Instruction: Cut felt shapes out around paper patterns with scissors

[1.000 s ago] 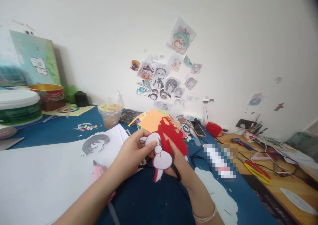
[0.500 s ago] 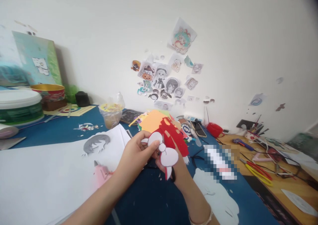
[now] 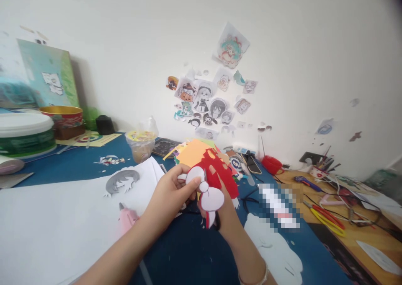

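A white paper bow cutout (image 3: 212,200) with red paper behind its edges is pinched between the thumb and fingers of my left hand (image 3: 176,186). My right hand (image 3: 224,207) is behind and below the bow, its thumb raised along the bow's right side. Its fingers are mostly hidden by the cutout. A dark handle, seemingly of scissors (image 3: 217,221), shows against its palm; the blades are largely covered. Just beyond both hands is a red sheet (image 3: 224,180) with pieces cut out of it; whether it joins the bow I cannot tell.
Coloured paper (image 3: 196,151) is piled behind my hands. White sheets (image 3: 56,218), a pink glue gun (image 3: 127,220) and a grey-haired drawing (image 3: 122,180) are on the left. A lidded cup (image 3: 141,144) stands farther back. To the right are a white cutout (image 3: 273,251) and red-and-yellow-handled scissors (image 3: 329,222).
The bow has shifted slightly left and down with my left hand. My right thumb has risen and moved away from the fingers below it.
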The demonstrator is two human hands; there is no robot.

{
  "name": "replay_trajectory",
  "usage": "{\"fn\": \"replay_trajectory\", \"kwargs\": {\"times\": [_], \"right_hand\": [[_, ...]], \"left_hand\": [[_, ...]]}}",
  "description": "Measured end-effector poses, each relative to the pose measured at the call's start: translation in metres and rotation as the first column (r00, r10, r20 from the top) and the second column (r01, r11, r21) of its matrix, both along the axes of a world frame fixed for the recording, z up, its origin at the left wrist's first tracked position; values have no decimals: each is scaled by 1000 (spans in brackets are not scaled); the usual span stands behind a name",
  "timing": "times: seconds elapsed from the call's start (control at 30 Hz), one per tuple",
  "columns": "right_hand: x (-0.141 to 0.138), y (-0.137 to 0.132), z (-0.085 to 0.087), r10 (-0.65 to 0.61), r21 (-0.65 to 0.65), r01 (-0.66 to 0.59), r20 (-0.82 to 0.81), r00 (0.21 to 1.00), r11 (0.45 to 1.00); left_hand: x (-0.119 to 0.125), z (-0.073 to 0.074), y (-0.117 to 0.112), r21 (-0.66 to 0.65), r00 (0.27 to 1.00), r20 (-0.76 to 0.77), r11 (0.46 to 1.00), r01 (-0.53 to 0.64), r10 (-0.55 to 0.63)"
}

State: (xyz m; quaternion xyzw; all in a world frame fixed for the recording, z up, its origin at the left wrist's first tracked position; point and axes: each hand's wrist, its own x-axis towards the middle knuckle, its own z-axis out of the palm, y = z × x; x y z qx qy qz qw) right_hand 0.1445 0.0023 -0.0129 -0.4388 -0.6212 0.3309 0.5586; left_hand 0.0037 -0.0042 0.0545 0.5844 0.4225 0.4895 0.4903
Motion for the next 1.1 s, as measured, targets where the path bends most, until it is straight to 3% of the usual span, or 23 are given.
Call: {"fn": "replay_trajectory", "kwargs": {"times": [0.2,0.47,0.77,0.97,1.1], "right_hand": [[7,-11,14,-16,-15,17,40,999,1000],[4,-9,10,-75,68,72,37,997,995],[-1,-7,16,-144,-99,132,-119,982,986],[0,-12,19,-32,-113,15,-156,987,993],[0,-14,21,-28,-138,1,-194,981,990]], "left_hand": [[-4,7,-1,-26,998,-38,999,40,-41],[1,1,0,-30,996,53,997,74,-72],[-3,5,-1,-55,996,13,995,88,-87],[-4,1,0,-59,991,-34,990,129,-131],[-3,-1,2,-54,990,-22,989,138,-139]]}}
